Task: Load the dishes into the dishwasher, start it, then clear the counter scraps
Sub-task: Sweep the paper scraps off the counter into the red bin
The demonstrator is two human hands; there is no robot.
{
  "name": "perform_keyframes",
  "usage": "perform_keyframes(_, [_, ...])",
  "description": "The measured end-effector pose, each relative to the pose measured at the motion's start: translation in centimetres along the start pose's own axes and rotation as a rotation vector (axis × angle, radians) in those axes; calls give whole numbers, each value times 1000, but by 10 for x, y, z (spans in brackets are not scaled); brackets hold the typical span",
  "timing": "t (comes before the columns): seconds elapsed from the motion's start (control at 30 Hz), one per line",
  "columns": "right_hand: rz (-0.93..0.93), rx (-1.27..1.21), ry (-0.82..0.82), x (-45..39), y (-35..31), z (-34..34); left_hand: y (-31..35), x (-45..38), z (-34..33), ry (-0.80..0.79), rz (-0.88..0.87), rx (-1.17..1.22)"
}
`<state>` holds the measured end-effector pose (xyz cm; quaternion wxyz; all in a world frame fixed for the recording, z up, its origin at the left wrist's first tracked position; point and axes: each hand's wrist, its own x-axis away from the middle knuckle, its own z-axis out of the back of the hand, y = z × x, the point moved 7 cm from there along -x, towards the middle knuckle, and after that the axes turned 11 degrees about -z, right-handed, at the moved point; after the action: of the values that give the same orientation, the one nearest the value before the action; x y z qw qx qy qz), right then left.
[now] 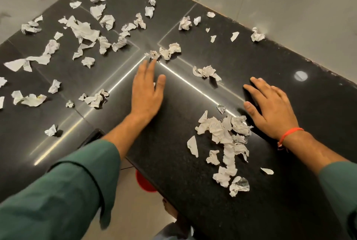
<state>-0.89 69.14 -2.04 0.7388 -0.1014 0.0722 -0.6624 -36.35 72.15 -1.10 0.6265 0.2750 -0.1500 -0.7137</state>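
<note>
Both hands lie flat on the dark L-shaped counter (193, 191), and neither grip holds anything. The right hand (270, 108) rests palm down, fingers spread and straight, just beside the densest heap of paper scraps (224, 139). That heap lies to the hand's left and a little toward the front edge, running in a loose band from near the thumb down toward the person. The left hand (147, 91) is also spread flat, at the inner corner where the counter's two wings meet, its fingertips almost touching a small crumpled scrap (153, 54). The right hand is the nearer one to the gathered heap, so a sweep of that heap would probably run leftward or toward the front edge. The many loose scraps (83, 31) on the left wing, toward the back wall, lie well apart from either hand, though closer to the left. Below the counter's inner edge a red object (144, 181) is partly hidden, so what it is cannot be told. The scraps at the left border are cut off, and no dishwasher or dishes show.
</note>
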Motion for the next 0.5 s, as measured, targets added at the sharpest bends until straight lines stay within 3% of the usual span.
perform_keyframes(0.1, [-3, 6, -1, 0, 0, 0, -7, -5, -11, -154, -81, -66])
perform_keyframes(0.2, [-5, 5, -6, 0, 0, 1, 38, 22, -38, -359, -385, -186])
perform_keyframes(0.33, [-12, 9, -12, 0, 0, 1, 97, 54, -57, -572, -778, -102])
perform_keyframes(0.4, [-13, 8, -8, -1, 0, 1, 102, 34, -46, -467, -802, -61])
perform_keyframes(0.5, [-13, 3, -12, -3, 0, 0, 63, -44, -24, -173, -467, -12])
